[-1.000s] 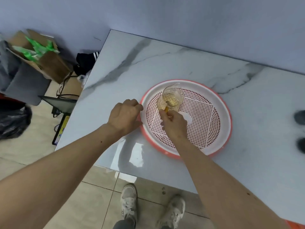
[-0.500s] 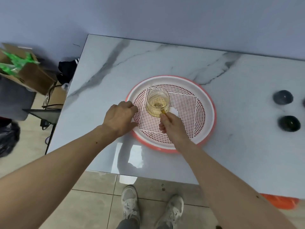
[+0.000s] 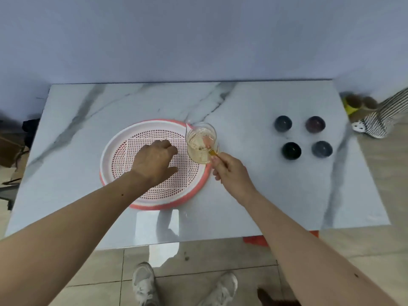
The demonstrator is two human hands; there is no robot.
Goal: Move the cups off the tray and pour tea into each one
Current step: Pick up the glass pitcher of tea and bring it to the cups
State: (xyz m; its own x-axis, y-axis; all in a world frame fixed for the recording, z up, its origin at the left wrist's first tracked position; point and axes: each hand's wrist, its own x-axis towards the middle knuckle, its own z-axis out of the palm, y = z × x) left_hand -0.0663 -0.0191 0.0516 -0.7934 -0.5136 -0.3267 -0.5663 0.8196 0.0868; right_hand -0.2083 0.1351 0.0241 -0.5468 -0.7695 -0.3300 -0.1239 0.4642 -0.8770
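Note:
My right hand (image 3: 229, 171) grips the handle of a glass pitcher (image 3: 201, 143) holding pale yellow tea, held over the right rim of the round pink-and-white perforated tray (image 3: 114, 142). My left hand (image 3: 154, 162) hovers over the middle of the tray, fingers loosely curled, with nothing in it. Several small dark cups stand on the marble table (image 3: 242, 191) to the right in a square: far left (image 3: 283, 123), far right (image 3: 315, 124), near left (image 3: 291, 150), near right (image 3: 322, 149). No cups are on the tray.
A blue wall runs behind the table. A striped black-and-white object (image 3: 384, 120) and yellow items (image 3: 353, 104) lie on the floor off the right edge. My shoes (image 3: 143, 283) show below the near table edge. Dark clutter sits at far left.
My right hand has carried the pitcher from the tray's left-centre to its right rim. My left hand left the tray's left edge and moved over its middle. The view swung right, showing all the cups.

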